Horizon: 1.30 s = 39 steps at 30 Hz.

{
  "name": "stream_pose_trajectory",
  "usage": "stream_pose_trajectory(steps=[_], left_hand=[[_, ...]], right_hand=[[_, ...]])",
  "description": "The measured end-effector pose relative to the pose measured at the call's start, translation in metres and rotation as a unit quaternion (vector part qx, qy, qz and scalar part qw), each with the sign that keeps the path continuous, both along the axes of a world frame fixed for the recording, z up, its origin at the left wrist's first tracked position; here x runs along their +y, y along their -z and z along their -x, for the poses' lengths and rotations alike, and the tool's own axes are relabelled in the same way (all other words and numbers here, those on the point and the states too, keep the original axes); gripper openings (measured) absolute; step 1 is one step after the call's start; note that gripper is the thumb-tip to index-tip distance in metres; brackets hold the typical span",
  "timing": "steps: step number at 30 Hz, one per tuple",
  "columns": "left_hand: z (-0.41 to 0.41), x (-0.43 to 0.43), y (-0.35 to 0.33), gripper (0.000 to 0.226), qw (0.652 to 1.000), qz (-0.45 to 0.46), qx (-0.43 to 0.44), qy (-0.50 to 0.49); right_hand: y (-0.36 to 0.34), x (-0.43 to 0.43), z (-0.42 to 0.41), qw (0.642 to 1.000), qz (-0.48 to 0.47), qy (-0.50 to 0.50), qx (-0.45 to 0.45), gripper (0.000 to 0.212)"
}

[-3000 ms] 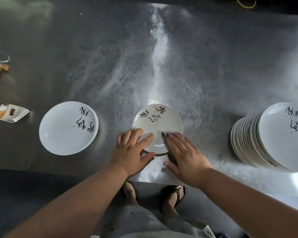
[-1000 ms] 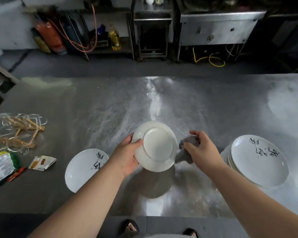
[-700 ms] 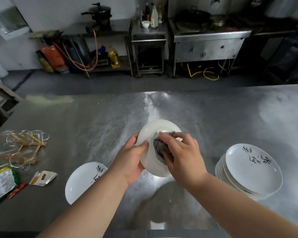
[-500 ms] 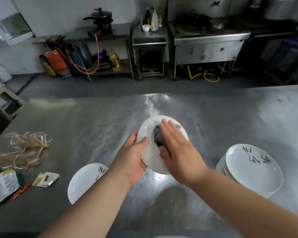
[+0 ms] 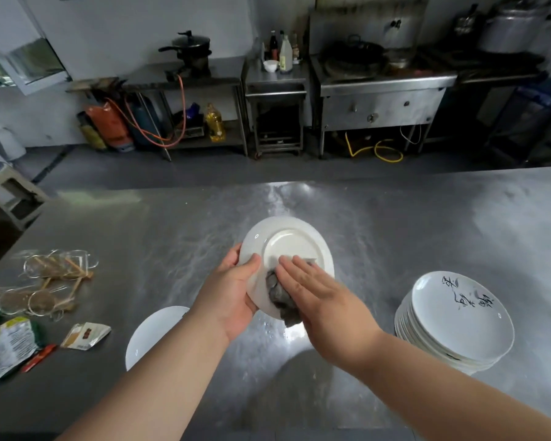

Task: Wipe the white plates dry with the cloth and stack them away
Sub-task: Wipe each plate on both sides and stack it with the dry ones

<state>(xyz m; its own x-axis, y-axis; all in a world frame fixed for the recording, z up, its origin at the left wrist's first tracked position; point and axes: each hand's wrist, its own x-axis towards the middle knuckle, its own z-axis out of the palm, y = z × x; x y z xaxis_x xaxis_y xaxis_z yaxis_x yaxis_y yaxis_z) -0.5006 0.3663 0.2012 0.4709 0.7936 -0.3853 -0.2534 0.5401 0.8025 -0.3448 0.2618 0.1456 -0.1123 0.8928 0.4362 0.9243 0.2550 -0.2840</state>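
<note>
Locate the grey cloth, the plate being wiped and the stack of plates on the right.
grey cloth (image 5: pixel 277 294), head view, bunched fold at its left edge.
held plate (image 5: pixel 288 246), head view, bare underside inside the foot ring.
plate stack (image 5: pixel 462 323), head view, centre of the top plate.

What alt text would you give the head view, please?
A left hand holds a white plate underside showing above a steel table while the right hand presses a grey cloth on it; stacked plates sit right.
</note>
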Motion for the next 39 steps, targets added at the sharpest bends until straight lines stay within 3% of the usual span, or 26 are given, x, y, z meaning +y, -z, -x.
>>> stream_pose_trajectory(steps=[3,6,11,14,18,22,28,33,37,39], left_hand=[[0.002,-0.010,0.001,0.031,1.000,-0.006,0.007,0.020],[-0.001,-0.017,-0.002,0.032,1.000,-0.007,-0.006,0.027],[-0.004,-0.013,-0.008,0.030,1.000,0.005,-0.025,-0.018],[-0.004,-0.017,-0.009,0.030,0.999,0.017,-0.030,-0.018],[-0.009,-0.021,-0.013,0.031,0.999,0.020,-0.034,-0.018],[-0.015,-0.021,-0.016,0.026,0.999,0.019,-0.046,-0.023],[-0.020,-0.048,-0.009,0.027,0.998,0.006,-0.008,0.068],[-0.023,-0.054,-0.017,0.033,0.992,-0.046,-0.004,0.119],[-0.017,-0.048,-0.019,0.034,0.991,-0.067,0.013,0.116],[-0.017,-0.049,-0.017,0.033,0.990,-0.072,0.020,0.123]], right_hand=[[-0.015,0.009,-0.023,0.995,-0.005,0.099,0.000,0.059],[-0.031,0.010,-0.029,0.988,0.017,0.152,0.035,0.061],[-0.016,-0.030,0.004,0.996,0.026,0.075,0.027,0.066],[-0.009,-0.027,-0.010,0.994,0.024,0.104,-0.015,0.067],[-0.021,-0.011,-0.029,0.983,0.026,0.177,0.030,0.059],[-0.013,-0.041,0.003,0.989,0.002,0.130,0.072,0.060],[-0.016,-0.027,-0.001,0.986,0.009,0.149,0.074,0.077],[-0.053,0.003,-0.032,0.996,0.006,0.086,0.031,0.060],[-0.053,-0.002,-0.047,0.977,0.006,0.168,0.129,0.051],[-0.052,-0.006,-0.040,0.986,-0.008,0.125,0.106,0.052]])
